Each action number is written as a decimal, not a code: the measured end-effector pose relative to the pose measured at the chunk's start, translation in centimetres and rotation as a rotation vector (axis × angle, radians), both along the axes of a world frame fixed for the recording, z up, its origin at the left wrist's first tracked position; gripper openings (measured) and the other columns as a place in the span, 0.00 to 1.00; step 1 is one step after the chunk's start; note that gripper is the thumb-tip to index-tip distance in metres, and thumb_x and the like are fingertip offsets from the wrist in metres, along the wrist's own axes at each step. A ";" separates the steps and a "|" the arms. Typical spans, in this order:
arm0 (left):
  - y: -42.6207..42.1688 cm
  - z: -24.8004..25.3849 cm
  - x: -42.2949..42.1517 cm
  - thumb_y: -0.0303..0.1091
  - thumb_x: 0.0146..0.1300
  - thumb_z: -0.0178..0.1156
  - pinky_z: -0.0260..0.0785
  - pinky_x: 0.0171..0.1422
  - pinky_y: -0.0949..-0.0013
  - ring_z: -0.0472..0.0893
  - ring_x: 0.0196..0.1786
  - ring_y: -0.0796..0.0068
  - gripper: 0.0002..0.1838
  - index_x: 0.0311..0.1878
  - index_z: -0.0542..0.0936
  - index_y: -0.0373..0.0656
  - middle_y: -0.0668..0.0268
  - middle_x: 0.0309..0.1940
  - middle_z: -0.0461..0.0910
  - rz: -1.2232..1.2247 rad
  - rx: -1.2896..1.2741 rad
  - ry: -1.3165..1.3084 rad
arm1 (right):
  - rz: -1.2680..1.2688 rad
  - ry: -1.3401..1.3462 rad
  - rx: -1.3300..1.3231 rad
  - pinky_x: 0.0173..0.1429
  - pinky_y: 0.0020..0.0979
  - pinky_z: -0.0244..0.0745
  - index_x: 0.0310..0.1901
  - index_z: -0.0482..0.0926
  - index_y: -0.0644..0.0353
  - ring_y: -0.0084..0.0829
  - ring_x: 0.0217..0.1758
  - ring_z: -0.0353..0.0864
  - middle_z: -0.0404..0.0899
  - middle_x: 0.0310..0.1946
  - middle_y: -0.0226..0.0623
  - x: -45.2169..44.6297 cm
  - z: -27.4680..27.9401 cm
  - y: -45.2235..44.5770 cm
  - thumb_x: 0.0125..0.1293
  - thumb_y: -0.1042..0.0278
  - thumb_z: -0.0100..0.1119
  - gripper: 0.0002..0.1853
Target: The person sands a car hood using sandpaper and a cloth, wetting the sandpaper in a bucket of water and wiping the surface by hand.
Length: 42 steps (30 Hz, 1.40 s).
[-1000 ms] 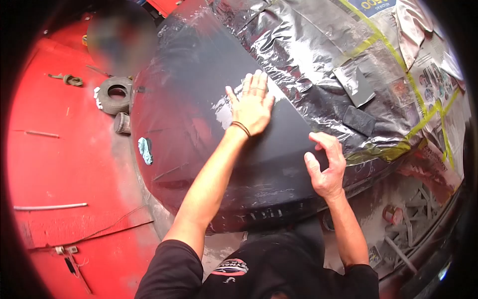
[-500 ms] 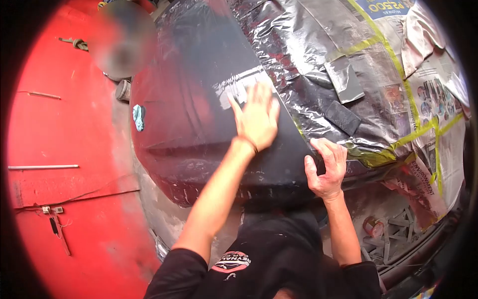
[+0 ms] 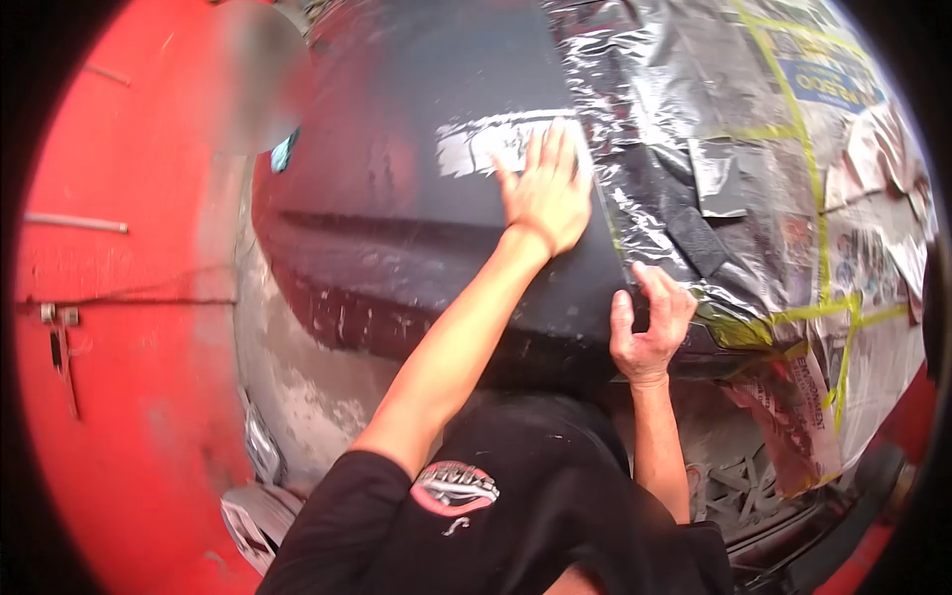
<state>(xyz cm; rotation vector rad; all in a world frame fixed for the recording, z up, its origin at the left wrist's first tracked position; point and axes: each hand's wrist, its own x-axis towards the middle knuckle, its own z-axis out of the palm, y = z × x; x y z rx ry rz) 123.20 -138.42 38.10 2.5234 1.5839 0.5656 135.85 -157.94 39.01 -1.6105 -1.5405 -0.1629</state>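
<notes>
A broad dark grey car panel (image 3: 397, 178) lies directly in front of the person, its matte, smoothly curved face turning down over a long rounded ridge to a darker, scuffed lower edge. The left hand (image 3: 543, 193) rests palm down on it, fingers spread and released, beside a ragged-edged patch of bright white glare (image 3: 466, 154); a thin band circles the wrist. The right hand (image 3: 653, 315) is near the panel's lower right edge, fingers bowed and loosely parted from the thumb, released too; whether they touch the panel I cannot tell. Along a straight border to the right, crinkled, glossy black plastic sheeting (image 3: 620, 109) covers the neighbouring part, giving way to creased newspaper (image 3: 793, 238) joined with strips of yellow-green masking tape (image 3: 811, 174). On the plastic lie a stiff, folded grey sheet (image 3: 722, 183) and, just below it, a flat dark rectangular pad (image 3: 699, 241). A rumpled pale cloth (image 3: 878, 159) rests on the newspaper. At the panel's far left edge sits a small crumpled teal cloth (image 3: 285, 151). Thin grey strips (image 3: 729, 476) are heaped on the floor beyond the right forearm, their details blurred.
</notes>
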 end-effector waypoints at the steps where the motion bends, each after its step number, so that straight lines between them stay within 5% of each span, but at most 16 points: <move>1: 0.5 -0.1 1.5 0.54 0.87 0.42 0.30 0.88 0.15 0.51 0.94 0.57 0.37 0.90 0.60 0.45 0.60 0.92 0.57 0.087 -0.040 0.017 | -0.014 0.012 0.001 0.68 0.44 0.70 0.63 0.87 0.57 0.42 0.59 0.85 0.89 0.56 0.41 -0.1 -0.4 -0.1 0.65 0.68 0.73 0.24; 7: -8.8 -0.5 -1.7 0.51 0.85 0.46 0.25 0.88 0.14 0.52 0.94 0.56 0.35 0.88 0.65 0.45 0.59 0.91 0.59 -0.065 -0.019 -0.088 | -0.031 0.000 -0.032 0.67 0.41 0.71 0.65 0.87 0.59 0.38 0.55 0.84 0.88 0.59 0.39 0.1 -0.9 -0.1 0.67 0.69 0.73 0.24; 10: -3.8 -2.5 -12.0 0.47 0.86 0.40 0.33 0.86 0.12 0.55 0.92 0.52 0.34 0.90 0.60 0.47 0.60 0.92 0.55 0.304 0.095 0.163 | -0.004 -0.020 0.016 0.65 0.40 0.71 0.65 0.87 0.58 0.37 0.50 0.84 0.88 0.58 0.38 0.1 -0.9 0.1 0.66 0.69 0.73 0.24; 13: -0.9 -2.0 -15.6 0.50 0.89 0.36 0.31 0.89 0.16 0.48 0.95 0.54 0.35 0.92 0.55 0.48 0.64 0.95 0.48 0.494 -0.145 0.021 | 0.013 -0.012 0.001 0.64 0.39 0.71 0.66 0.87 0.58 0.36 0.49 0.83 0.88 0.58 0.38 -0.4 -0.2 0.2 0.66 0.70 0.73 0.25; 15: -4.4 -0.8 -10.4 0.53 0.88 0.38 0.29 0.89 0.16 0.48 0.95 0.56 0.37 0.92 0.55 0.48 0.63 0.95 0.47 0.413 -0.077 0.229 | 0.008 -0.020 -0.007 0.64 0.40 0.72 0.67 0.86 0.58 0.36 0.51 0.82 0.87 0.58 0.38 -0.3 -0.4 0.3 0.67 0.70 0.73 0.25; 17: -8.8 -1.3 -5.5 0.52 0.87 0.41 0.29 0.88 0.16 0.49 0.95 0.55 0.36 0.92 0.58 0.49 0.60 0.94 0.49 0.193 -0.042 -0.023 | 0.001 -0.041 -0.009 0.64 0.40 0.73 0.67 0.86 0.58 0.36 0.52 0.81 0.87 0.58 0.38 -0.2 -0.6 0.1 0.67 0.71 0.74 0.26; 20: -7.7 -1.6 -9.4 0.50 0.86 0.43 0.30 0.87 0.14 0.50 0.94 0.53 0.35 0.91 0.59 0.50 0.59 0.94 0.51 0.087 -0.050 0.039 | -0.003 -0.036 -0.037 0.65 0.40 0.73 0.67 0.86 0.57 0.37 0.51 0.81 0.87 0.59 0.39 0.1 -0.6 -0.1 0.67 0.71 0.74 0.26; 22: -2.8 -2.1 -15.0 0.52 0.89 0.39 0.31 0.87 0.13 0.49 0.95 0.58 0.34 0.92 0.59 0.52 0.68 0.95 0.49 0.345 -0.025 0.117 | -0.010 -0.038 -0.040 0.64 0.39 0.74 0.68 0.86 0.57 0.36 0.51 0.81 0.86 0.60 0.39 0.2 -1.1 0.0 0.68 0.71 0.73 0.25; 27: 0.4 -3.1 -16.8 0.52 0.89 0.38 0.31 0.90 0.18 0.46 0.95 0.54 0.36 0.92 0.56 0.47 0.62 0.95 0.48 0.480 -0.080 0.027 | -0.030 -0.002 -0.013 0.63 0.40 0.77 0.68 0.85 0.60 0.36 0.49 0.81 0.85 0.59 0.41 0.0 -1.1 -0.1 0.69 0.75 0.71 0.25; 31: -3.1 -3.1 -17.6 0.52 0.88 0.41 0.31 0.91 0.20 0.48 0.95 0.56 0.36 0.92 0.57 0.50 0.64 0.94 0.50 0.206 -0.079 0.049 | -0.045 0.019 -0.007 0.61 0.38 0.78 0.67 0.85 0.63 0.35 0.47 0.82 0.86 0.59 0.42 -0.2 -1.3 0.1 0.72 0.77 0.68 0.23; 35: 5.7 -2.4 -24.8 0.51 0.89 0.40 0.31 0.90 0.19 0.49 0.95 0.59 0.35 0.92 0.56 0.51 0.65 0.94 0.51 0.287 -0.156 0.018 | -0.113 0.082 -0.057 0.61 0.37 0.77 0.68 0.84 0.63 0.32 0.47 0.81 0.87 0.59 0.39 -1.0 -0.2 0.5 0.74 0.79 0.66 0.22; 42: 3.5 -3.6 -30.0 0.50 0.87 0.44 0.28 0.90 0.19 0.47 0.95 0.58 0.37 0.93 0.53 0.53 0.65 0.95 0.48 0.128 -0.116 0.036 | -0.350 -0.011 -0.045 0.66 0.38 0.74 0.68 0.85 0.60 0.33 0.49 0.81 0.88 0.60 0.36 -3.6 -1.0 2.0 0.78 0.70 0.67 0.20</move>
